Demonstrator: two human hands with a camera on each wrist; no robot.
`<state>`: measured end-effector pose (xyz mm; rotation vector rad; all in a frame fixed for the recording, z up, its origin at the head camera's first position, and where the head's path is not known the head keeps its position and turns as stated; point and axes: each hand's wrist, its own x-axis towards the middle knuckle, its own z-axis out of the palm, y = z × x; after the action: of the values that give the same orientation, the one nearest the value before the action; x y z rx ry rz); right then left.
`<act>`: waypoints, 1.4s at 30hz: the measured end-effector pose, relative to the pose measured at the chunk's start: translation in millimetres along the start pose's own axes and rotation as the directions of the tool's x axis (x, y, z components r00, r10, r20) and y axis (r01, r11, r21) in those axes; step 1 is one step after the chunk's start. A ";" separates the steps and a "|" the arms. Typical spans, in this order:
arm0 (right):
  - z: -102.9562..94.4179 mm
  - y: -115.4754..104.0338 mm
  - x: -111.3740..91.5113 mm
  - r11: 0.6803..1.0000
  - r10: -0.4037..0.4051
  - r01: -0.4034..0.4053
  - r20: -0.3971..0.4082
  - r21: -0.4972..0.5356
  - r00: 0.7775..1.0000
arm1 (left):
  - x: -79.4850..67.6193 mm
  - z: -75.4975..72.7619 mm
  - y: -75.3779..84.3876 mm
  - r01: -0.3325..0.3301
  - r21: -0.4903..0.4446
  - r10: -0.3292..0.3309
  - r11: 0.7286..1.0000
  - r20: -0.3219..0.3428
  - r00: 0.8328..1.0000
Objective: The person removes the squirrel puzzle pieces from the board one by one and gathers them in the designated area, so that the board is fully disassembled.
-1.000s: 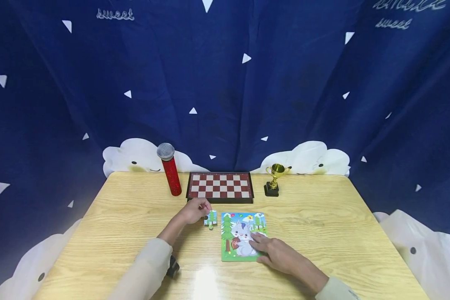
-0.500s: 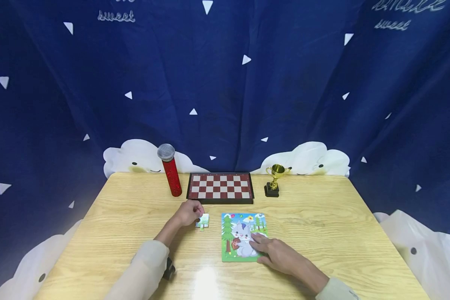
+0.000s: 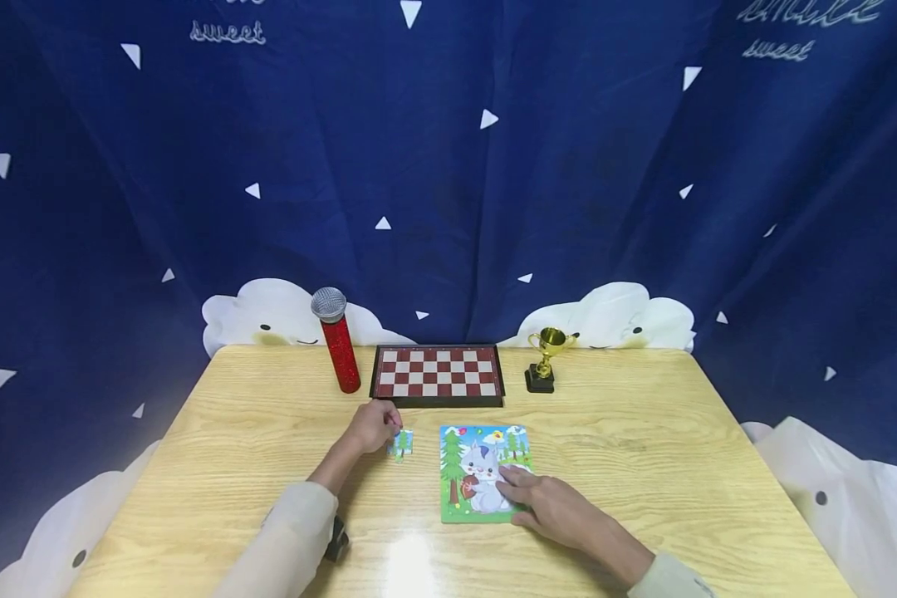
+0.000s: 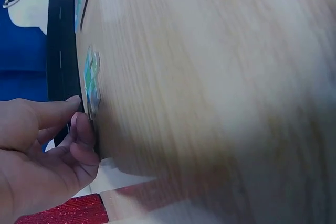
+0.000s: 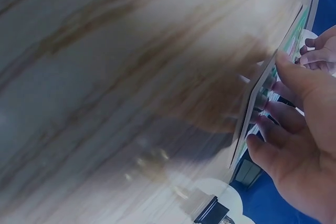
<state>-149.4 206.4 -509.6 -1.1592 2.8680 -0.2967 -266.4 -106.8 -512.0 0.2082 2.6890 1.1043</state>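
A small jigsaw piece (image 3: pixel 401 443) with a green tree lies on the table left of the squirrel picture. My left hand (image 3: pixel 375 426) is at its far left edge, fingers bent and fingertips right by the piece. In the left wrist view, a gap shows between the thumb and fingertips of the left hand (image 4: pixel 52 140), with the jigsaw piece (image 4: pixel 92 80) just beyond them. My right hand (image 3: pixel 553 502) rests its fingers on the right side of the square squirrel puzzle (image 3: pixel 459 465). In the right wrist view, the right hand's thumb (image 5: pixel 294 72) lies at the puzzle's edge.
Behind the hands stands a folded chessboard (image 3: pixel 438 374), with a red microphone (image 3: pixel 341 345) on its left and a gold trophy cup (image 3: pixel 546 357) on a black base to its right. A dark blue curtain (image 3: pixel 448 166) hangs past the wooden table's (image 3: pixel 628 415) far edge.
My left hand has carried the jigsaw piece leftward, away from the puzzle. The piece looked tilted half a second ago and now lies flatter. My right hand has stayed on the puzzle.
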 end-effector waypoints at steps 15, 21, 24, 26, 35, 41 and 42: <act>-10.5 1.7 -11.7 0.999 0.028 -0.028 -0.016 0.034 0.999 | 7.0 17.7 38.3 -0.120 -0.064 0.125 0.991 0.081 0.989; -8.6 7.7 -13.3 0.994 0.057 -0.060 0.036 0.096 0.998 | 10.3 34.6 57.4 -0.145 -0.082 0.155 0.986 0.133 0.979; -6.6 9.7 -14.9 0.993 0.059 -0.063 0.041 0.096 0.997 | 11.0 43.2 65.2 -0.176 -0.088 0.188 0.980 0.148 0.971; -5.9 10.1 -15.9 0.995 0.051 -0.053 0.032 0.088 0.998 | 11.0 48.4 69.1 -0.204 -0.095 0.216 0.974 0.154 0.964; -1.1 11.8 -14.6 0.997 -0.004 0.007 -0.040 0.074 0.999 | 11.5 68.7 83.4 -0.214 -0.095 0.229 0.972 0.196 0.954; -1.0 11.1 -14.5 0.997 0.005 -0.003 -0.022 0.079 1.000 | 11.8 76.7 87.8 -0.215 -0.062 0.223 0.975 0.206 0.953; -1.0 11.0 -14.5 0.997 0.003 -0.001 -0.023 0.077 1.000 | 11.9 78.0 88.2 -0.220 -0.055 0.227 0.974 0.207 0.952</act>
<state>-146.6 224.4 -511.3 -1.1470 2.8496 -0.4193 -253.5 10.7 -505.4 0.6040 2.5014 1.1126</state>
